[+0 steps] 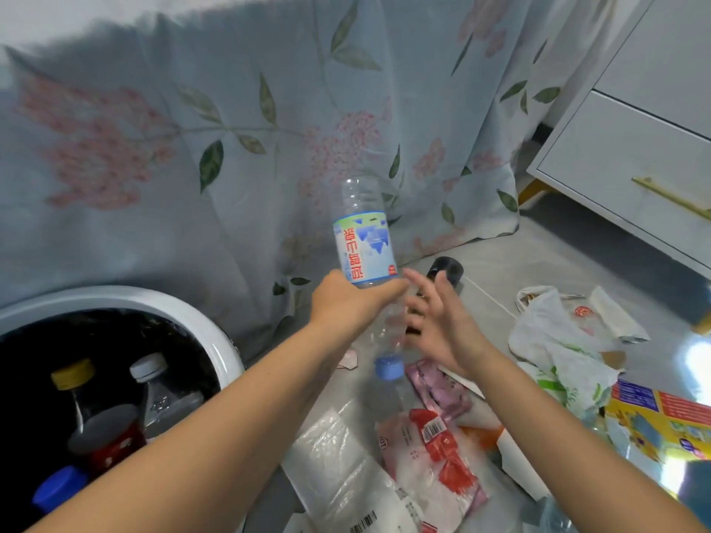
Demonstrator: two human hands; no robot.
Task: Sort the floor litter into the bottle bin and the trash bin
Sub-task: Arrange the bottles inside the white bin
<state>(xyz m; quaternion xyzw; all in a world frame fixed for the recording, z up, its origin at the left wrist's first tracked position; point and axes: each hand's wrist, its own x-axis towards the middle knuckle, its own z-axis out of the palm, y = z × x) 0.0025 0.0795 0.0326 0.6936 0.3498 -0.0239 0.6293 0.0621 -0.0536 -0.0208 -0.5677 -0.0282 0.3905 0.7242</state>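
My left hand (346, 302) grips an upturned clear bottle (365, 240); my right hand (434, 321) hovers open. Several bottles already fill the bottle bin (184, 305); wrappers (434, 448) still litter the floor.

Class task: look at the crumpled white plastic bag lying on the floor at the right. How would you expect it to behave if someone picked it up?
The white plastic bag lies creased and slumped on the floor, so it would probably hang floppy and lose its shape when lifted. It looks thin and slightly see-through, so it is likely very light for its size. Its glossy surface may be slippery, so pinching a fold should work better than a flat push.
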